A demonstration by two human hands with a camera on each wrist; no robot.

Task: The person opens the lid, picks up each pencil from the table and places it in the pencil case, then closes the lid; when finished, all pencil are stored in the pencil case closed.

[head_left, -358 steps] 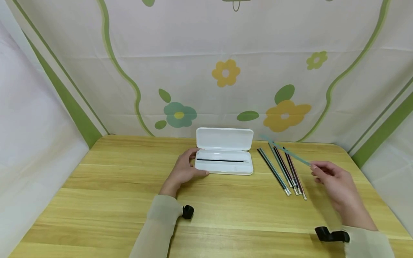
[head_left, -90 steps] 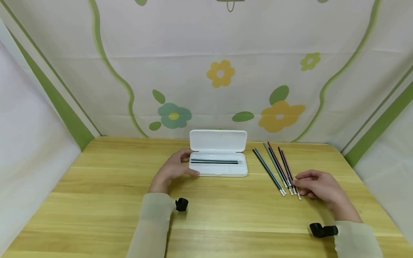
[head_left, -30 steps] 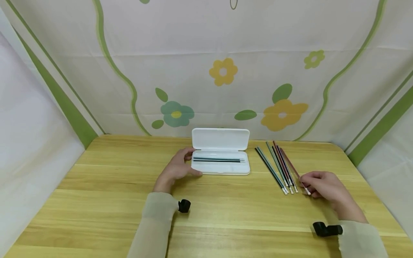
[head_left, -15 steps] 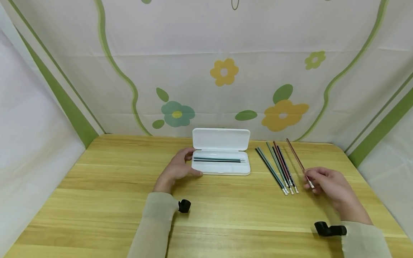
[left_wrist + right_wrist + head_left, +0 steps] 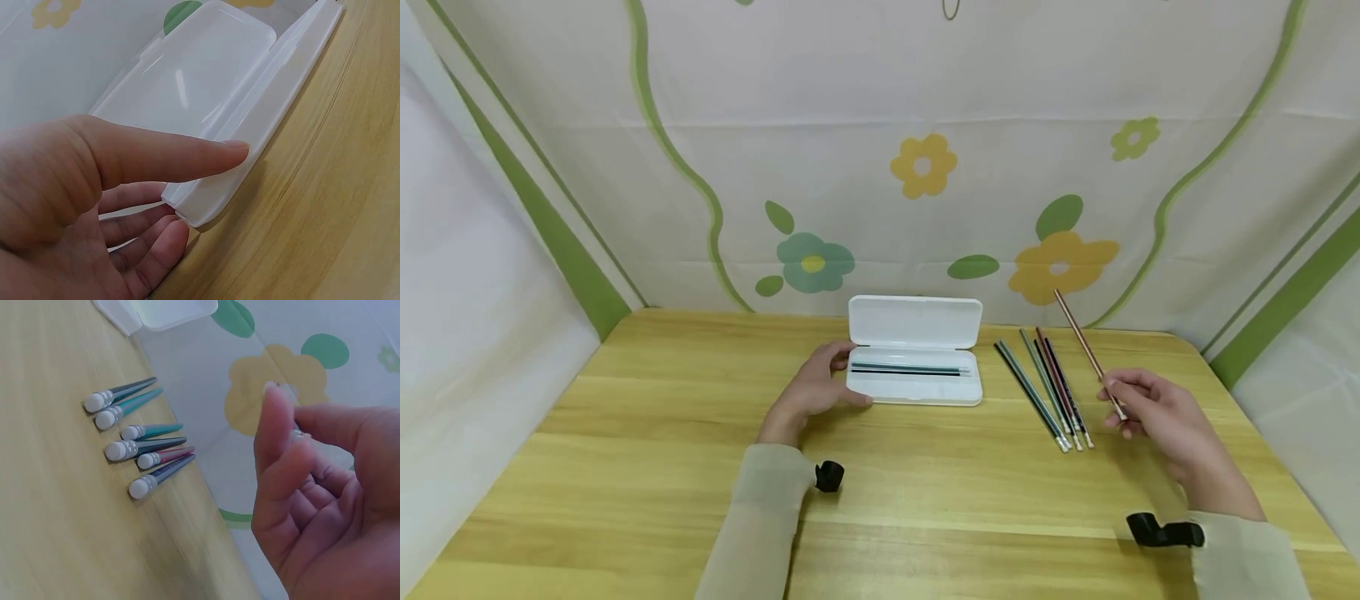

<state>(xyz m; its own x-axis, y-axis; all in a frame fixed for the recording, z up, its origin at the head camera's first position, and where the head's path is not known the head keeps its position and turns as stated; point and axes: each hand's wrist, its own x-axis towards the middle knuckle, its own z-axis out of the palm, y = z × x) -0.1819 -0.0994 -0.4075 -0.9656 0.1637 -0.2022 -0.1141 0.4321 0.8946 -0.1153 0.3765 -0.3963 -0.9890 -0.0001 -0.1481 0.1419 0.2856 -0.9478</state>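
Hanging behind the white case (image 5: pixel 917 392), a flower-printed cloth (image 5: pixel 775 92) is the largest thing in sight. The wooden table (image 5: pixel 625 467) spreads under the case and out to both sides of it. The case lies unfolded near the table's far edge, its lid (image 5: pixel 915 322) raised at the back. The hands are apart: the left hand (image 5: pixel 811 387) grips the case's left end, thumb along the front wall, while the right hand (image 5: pixel 1172 417), well to the right of the case, is closed in a pinch. Between the case and that pinch lie six loose pencils (image 5: pixel 1054 381). Two stored pencils (image 5: pixel 906 367), one teal and one dark, rest lengthwise inside the case. The pinched reddish pencil (image 5: pixel 1078 333) slants up and away, its white eraser (image 5: pixel 1122 416) low by the fingers.

The step in hand looks like picking out one pencil while the case is steadied. Next, the move seems to call for swinging it left to the case, turning it lengthwise and laying it beside those inside.
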